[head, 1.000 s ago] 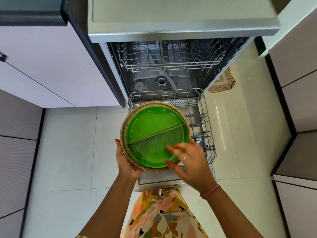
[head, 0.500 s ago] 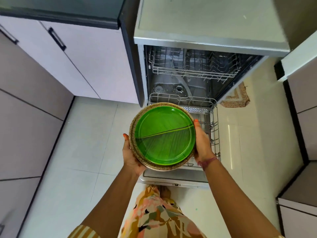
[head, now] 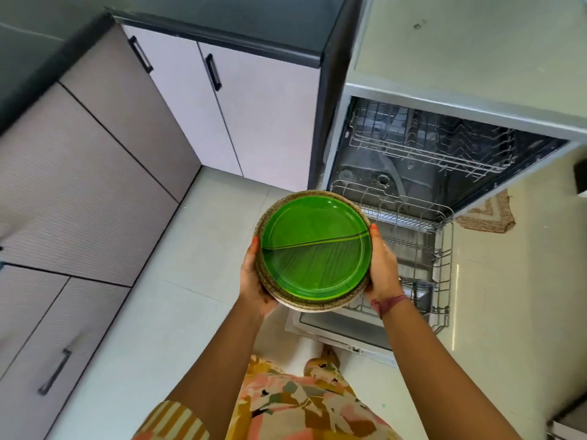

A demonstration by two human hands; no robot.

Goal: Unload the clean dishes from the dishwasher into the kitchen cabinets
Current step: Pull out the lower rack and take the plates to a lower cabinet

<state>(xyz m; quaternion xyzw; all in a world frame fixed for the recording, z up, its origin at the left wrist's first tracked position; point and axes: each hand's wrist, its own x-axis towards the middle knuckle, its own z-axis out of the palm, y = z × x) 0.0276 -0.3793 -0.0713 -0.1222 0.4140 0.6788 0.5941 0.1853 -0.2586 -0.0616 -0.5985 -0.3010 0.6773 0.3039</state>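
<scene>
A green leaf-patterned plate lies on top of a stack of speckled brown plates. I carry the stack between both hands in front of me. My left hand grips its left edge from below and my right hand grips its right edge. To the right stands the open dishwasher, with its lower wire rack pulled out over the lowered door and its upper rack inside. Neither rack shows plates.
Pale lilac base cabinets with black handles stand left of the dishwasher under a dark countertop. Grey-brown drawers run along the left. A woven mat lies on the tiled floor beyond the dishwasher door.
My right hand has come onto the right edge of the stack, so both hands now hold it. The view has swung left, bringing the lilac cabinets into sight.
</scene>
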